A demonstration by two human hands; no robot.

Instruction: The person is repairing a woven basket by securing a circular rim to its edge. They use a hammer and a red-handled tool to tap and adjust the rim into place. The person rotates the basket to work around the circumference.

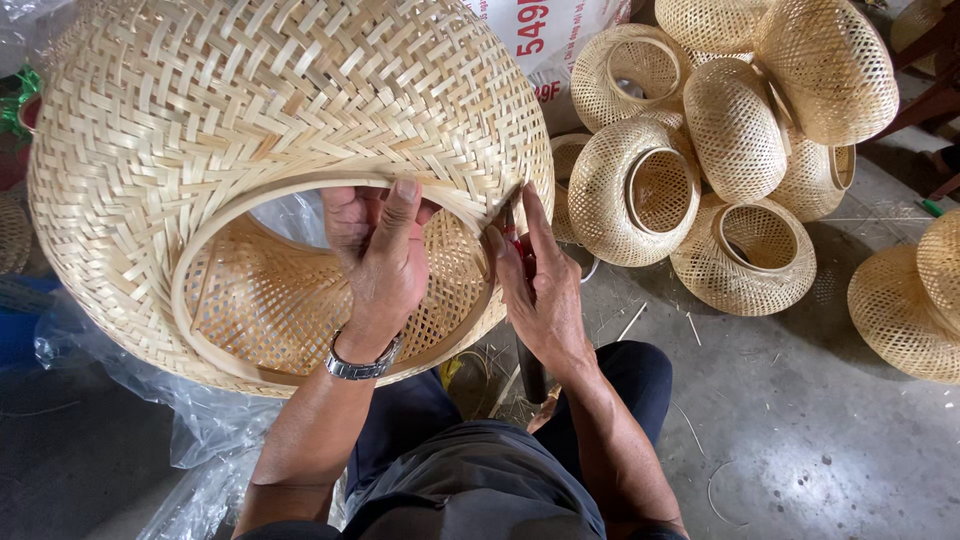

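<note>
Pale woven bamboo: a large dome-shaped lampshade (290, 150) fills the upper left of the head view, tilted so its open mouth and hoop rim (200, 260) face the person. It sits directly ahead of and above both hands, its axis running away from the body and slightly upward.

Left hand (380, 260): fingers curled over the inner rim, thumb up along the hoop, gripping the shade.

Right hand (540, 290): closed around a small red-handled tool (515, 240), probably a cutter; the tip is hidden against the weave at the rim's right edge. The right hand is nearer that edge, the left braces mid-rim.

Surface: grey concrete floor (780, 420), strewn with bamboo slivers. Clear plastic sheeting (200, 430) lies lower left. A heap of finished smaller shades (720, 130) lies toward the far right, well apart from the hands.
</note>
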